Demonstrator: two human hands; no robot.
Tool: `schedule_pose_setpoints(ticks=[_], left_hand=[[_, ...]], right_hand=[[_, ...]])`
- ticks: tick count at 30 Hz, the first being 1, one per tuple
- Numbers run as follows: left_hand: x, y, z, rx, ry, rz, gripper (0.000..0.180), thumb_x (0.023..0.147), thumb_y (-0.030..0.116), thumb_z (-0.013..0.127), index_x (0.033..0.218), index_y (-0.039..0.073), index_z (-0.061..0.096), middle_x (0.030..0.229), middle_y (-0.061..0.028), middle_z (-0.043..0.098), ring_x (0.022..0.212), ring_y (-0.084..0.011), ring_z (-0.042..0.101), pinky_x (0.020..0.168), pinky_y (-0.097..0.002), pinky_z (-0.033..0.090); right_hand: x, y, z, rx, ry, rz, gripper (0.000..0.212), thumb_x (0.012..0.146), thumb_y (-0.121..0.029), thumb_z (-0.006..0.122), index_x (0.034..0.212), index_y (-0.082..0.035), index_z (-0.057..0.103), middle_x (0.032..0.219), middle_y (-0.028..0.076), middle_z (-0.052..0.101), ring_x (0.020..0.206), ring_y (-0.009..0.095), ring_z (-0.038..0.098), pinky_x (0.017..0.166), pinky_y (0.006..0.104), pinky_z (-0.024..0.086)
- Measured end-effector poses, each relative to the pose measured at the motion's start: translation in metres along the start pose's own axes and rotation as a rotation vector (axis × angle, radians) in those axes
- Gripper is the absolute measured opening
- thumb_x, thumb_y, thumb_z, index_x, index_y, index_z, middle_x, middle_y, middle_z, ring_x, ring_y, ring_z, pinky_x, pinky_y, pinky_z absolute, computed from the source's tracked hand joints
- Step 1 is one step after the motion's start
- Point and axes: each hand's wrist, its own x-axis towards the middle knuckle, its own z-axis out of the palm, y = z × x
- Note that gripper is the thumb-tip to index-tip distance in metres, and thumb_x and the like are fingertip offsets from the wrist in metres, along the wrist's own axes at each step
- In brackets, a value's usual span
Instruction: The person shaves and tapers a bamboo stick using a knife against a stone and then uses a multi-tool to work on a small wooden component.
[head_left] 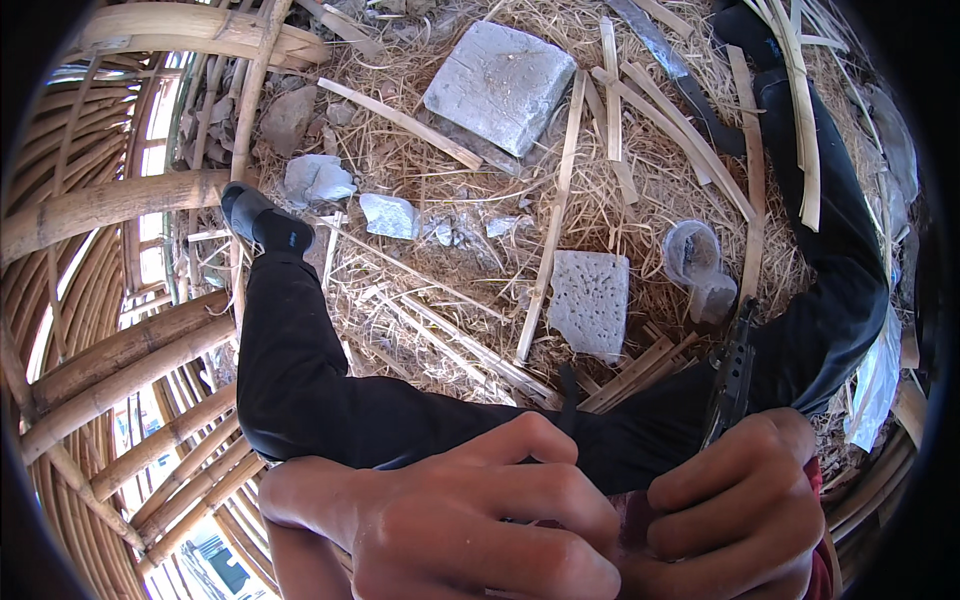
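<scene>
My left hand (480, 510) is at the bottom middle, fingers curled in toward my body. What it grips, if anything, is hidden beneath the knuckles. Close beside it on the right, my right hand (735, 510) is also closed, its fingers bent. Just beyond the right knuckles, a slim dark metal piece with holes along it (732, 380) rises over my trouser leg; whether that hand holds it I cannot tell. A patch of dark red cloth (630, 512) shows between the hands.
My black-trousered legs (400, 420) frame straw-covered ground. On it lie a square stone slab (500, 85), a pitted block (590, 300), a clear cup (690, 250), bamboo strips (555, 220) and a long metal blade (675, 70). Bamboo framework (120, 210) stands left.
</scene>
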Motion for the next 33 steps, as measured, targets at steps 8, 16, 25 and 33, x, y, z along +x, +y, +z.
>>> schedule_pose_setpoints(ticks=[8, 16, 25, 33], left_hand=[[0.0, 0.007, 0.007, -0.055, 0.075, -0.183, 0.021, 0.089, 0.016, 0.064, 0.084, -0.004, 0.066, 0.089, -0.0121, 0.069, 0.08, -0.0301, 0.066, 0.077, -0.046, 0.045], [0.008, -0.022, 0.023, 0.023, 0.211, 0.257, 0.026, 0.091, 0.032, 0.074, 0.081, 0.009, 0.068, 0.079, -0.0062, 0.067, 0.072, -0.0241, 0.064, 0.06, -0.0377, 0.04], [0.006, -0.02, 0.024, 0.026, 0.223, 0.242, 0.025, 0.091, 0.032, 0.074, 0.084, 0.009, 0.068, 0.08, -0.0059, 0.067, 0.073, -0.0244, 0.065, 0.062, -0.0378, 0.041], [0.002, 0.001, 0.009, -0.047, 0.062, -0.056, 0.026, 0.092, 0.023, 0.064, 0.083, -0.001, 0.065, 0.088, -0.0136, 0.067, 0.079, -0.031, 0.065, 0.072, -0.0436, 0.045]], right_hand=[[-0.012, 0.006, -0.015, 0.156, -0.177, -0.034, 0.015, 0.083, 0.005, 0.058, 0.07, 0.007, 0.065, 0.071, 0.015, 0.067, 0.052, 0.019, 0.063, 0.047, 0.0285, 0.055], [-0.001, 0.002, -0.019, 0.19, -0.207, 0.021, 0.02, 0.083, 0.008, 0.057, 0.064, 0.002, 0.058, 0.075, 0.017, 0.069, 0.054, 0.019, 0.063, 0.048, 0.0308, 0.055], [0.002, 0.003, -0.021, 0.232, -0.252, 0.027, 0.021, 0.086, 0.006, 0.058, 0.066, 0.0, 0.06, 0.076, 0.017, 0.069, 0.054, 0.019, 0.063, 0.049, 0.0305, 0.055], [0.001, -0.004, 0.019, -0.032, 0.207, 0.033, 0.007, 0.071, 0.007, 0.077, 0.074, 0.002, 0.073, 0.059, 0.001, 0.057, 0.042, 0.005, 0.045, 0.036, 0.0225, 0.023]])
